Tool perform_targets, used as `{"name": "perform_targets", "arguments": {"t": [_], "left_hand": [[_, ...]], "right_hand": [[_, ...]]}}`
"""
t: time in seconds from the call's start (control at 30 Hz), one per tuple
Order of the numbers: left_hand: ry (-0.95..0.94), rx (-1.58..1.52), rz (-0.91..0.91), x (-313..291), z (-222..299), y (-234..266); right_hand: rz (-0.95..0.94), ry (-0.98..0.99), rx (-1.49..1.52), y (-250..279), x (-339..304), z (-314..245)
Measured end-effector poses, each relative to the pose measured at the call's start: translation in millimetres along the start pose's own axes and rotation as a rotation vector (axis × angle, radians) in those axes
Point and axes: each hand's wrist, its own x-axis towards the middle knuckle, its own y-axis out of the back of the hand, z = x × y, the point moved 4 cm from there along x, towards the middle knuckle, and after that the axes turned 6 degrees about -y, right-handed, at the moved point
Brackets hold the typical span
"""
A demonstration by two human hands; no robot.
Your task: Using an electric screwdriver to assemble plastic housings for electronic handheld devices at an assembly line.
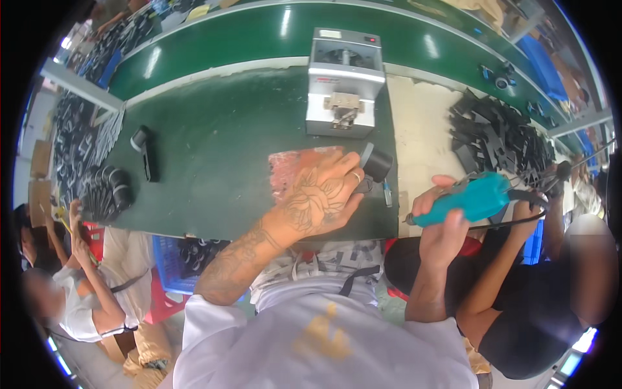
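Head view: I see a black cylindrical part [379, 164] near the right edge of the green tabletop [214, 142], its grey-rimmed end facing the person's left hand [324, 194]. Those fingers and thumb pinch the part, the wrist lying over a red patch [284, 170]. Right of it, the right hand [444, 235] is wrapped around a teal power screwdriver [468, 198], its tip pointing left, apart from the part. A small slim tool [387, 193] lies between them. Beyond, I have a silver machine [345, 84]; to its right, a heap of black pieces [495, 133]; far left, a row of similar black parts [107, 193].
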Motion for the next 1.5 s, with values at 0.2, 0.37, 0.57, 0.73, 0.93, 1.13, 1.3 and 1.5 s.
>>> {"name": "perform_targets", "arguments": {"t": [0.2,0.37,0.57,0.73,0.93,1.13,1.3,1.5], "left_hand": [[0.086,-0.149,-0.109,-15,-28,14],[0.175,-0.061,0.014,-21,-39,23],[0.110,-0.075,0.074,-27,-41,17],[0.134,-0.063,0.111,-30,-44,17],[0.192,-0.119,0.051,-28,-47,14],[0.158,-0.107,0.100,-29,-47,13],[0.178,-0.067,0.096,-31,-47,14],[0.164,-0.092,0.080,-29,-46,16]], "right_hand": [[-0.058,0.068,0.186,-56,61,2],[-0.062,0.146,0.019,-101,105,15],[-0.126,0.258,0.007,-131,138,39],[-0.169,0.281,0.042,-140,137,48],[-0.164,0.301,-0.054,-140,141,51],[-0.134,0.184,-0.060,-137,138,48],[-0.106,0.116,-0.135,-130,108,30],[-0.178,0.117,0.005,-117,88,26]]}}
